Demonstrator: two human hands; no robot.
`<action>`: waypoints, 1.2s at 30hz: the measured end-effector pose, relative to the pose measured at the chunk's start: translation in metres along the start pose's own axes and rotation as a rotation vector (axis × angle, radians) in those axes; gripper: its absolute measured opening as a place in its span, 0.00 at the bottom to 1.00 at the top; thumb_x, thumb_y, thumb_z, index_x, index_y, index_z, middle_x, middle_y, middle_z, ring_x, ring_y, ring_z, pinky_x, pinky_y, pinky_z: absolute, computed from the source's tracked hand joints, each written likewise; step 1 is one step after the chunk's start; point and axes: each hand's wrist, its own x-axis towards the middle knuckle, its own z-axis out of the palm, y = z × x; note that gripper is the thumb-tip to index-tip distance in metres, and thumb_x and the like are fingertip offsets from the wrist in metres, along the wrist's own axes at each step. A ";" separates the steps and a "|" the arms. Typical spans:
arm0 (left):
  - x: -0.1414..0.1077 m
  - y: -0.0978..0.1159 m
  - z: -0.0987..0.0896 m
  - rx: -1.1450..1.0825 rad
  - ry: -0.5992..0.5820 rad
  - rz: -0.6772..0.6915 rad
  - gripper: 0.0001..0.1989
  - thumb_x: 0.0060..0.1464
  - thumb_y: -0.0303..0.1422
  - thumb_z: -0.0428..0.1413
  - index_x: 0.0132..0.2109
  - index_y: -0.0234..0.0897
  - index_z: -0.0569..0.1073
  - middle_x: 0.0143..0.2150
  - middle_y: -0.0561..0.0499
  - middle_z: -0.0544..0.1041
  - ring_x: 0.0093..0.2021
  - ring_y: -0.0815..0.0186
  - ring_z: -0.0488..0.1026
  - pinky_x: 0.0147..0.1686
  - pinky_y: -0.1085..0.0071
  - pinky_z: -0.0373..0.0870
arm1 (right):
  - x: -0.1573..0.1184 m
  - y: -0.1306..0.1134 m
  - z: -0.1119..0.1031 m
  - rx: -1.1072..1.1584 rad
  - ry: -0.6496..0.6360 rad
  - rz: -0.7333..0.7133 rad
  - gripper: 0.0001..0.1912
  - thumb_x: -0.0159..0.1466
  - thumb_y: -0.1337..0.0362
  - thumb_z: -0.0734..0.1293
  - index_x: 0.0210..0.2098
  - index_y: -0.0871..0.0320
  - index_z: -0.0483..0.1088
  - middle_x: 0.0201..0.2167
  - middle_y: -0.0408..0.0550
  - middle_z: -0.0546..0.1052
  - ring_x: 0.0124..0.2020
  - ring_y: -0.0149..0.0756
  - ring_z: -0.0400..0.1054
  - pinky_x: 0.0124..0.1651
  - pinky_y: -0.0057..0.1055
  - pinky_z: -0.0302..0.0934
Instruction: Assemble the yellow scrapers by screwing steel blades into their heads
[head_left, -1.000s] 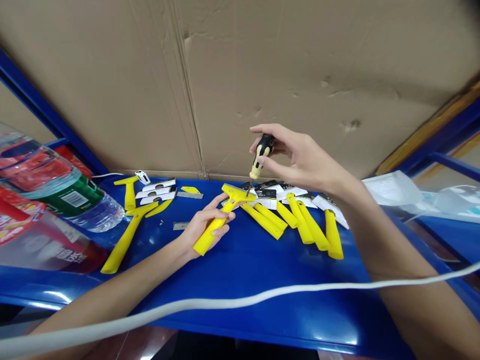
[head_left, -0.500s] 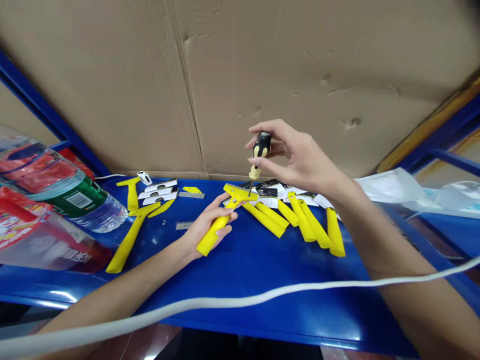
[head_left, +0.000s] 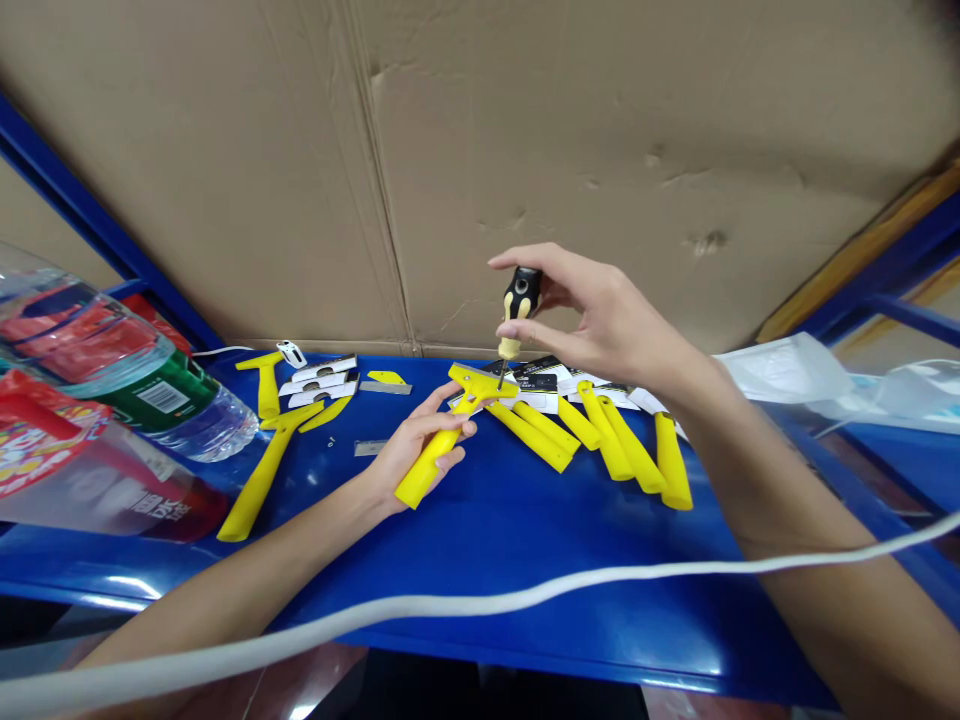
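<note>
**Q:** Who holds what?

**A:** Left hand (head_left: pixel 409 462) curled firmly around the handle of a yellow scraper (head_left: pixel 418 482), raised just off a blue shelf (head_left: pixel 525 590), with more scrapers (head_left: pixel 615 445) lying to the right.

**Q:** And the other hand?

**A:** Right hand (head_left: pixel 607 315) pinching a screwdriver (head_left: pixel 520 297) between thumb and fingertips, the rest of the hand loosely open, shaft down at the scraper's head (head_left: pixel 474 381). Contact cannot be told.

**Q:** Best technique?

**A:** Likely shaft kept square to the head, pressure straight down, left hand bracing.
</note>
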 end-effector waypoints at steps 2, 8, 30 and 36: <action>0.001 0.000 -0.001 0.008 0.000 -0.007 0.36 0.57 0.18 0.63 0.69 0.42 0.66 0.41 0.49 0.78 0.23 0.75 0.68 0.17 0.82 0.60 | 0.000 -0.002 0.000 0.056 -0.036 -0.004 0.30 0.71 0.53 0.76 0.70 0.47 0.73 0.62 0.54 0.80 0.56 0.54 0.79 0.61 0.58 0.79; 0.000 0.000 0.001 0.010 0.016 0.006 0.37 0.56 0.19 0.64 0.69 0.42 0.66 0.41 0.49 0.79 0.25 0.73 0.71 0.18 0.82 0.59 | -0.001 0.000 0.001 0.052 0.003 0.011 0.30 0.70 0.52 0.78 0.69 0.49 0.74 0.52 0.49 0.82 0.45 0.46 0.81 0.56 0.49 0.80; -0.001 0.007 0.003 0.049 0.007 0.060 0.41 0.51 0.18 0.67 0.69 0.43 0.65 0.39 0.49 0.81 0.25 0.72 0.71 0.18 0.81 0.59 | -0.001 -0.005 -0.007 0.341 -0.036 0.084 0.27 0.70 0.59 0.78 0.66 0.47 0.73 0.59 0.51 0.83 0.59 0.49 0.81 0.62 0.49 0.80; -0.002 0.004 0.006 0.063 -0.010 0.050 0.39 0.50 0.18 0.67 0.67 0.41 0.66 0.42 0.47 0.80 0.28 0.70 0.74 0.17 0.81 0.57 | -0.001 0.000 -0.001 0.024 0.068 0.076 0.27 0.67 0.48 0.81 0.61 0.48 0.79 0.52 0.49 0.84 0.45 0.50 0.81 0.52 0.51 0.81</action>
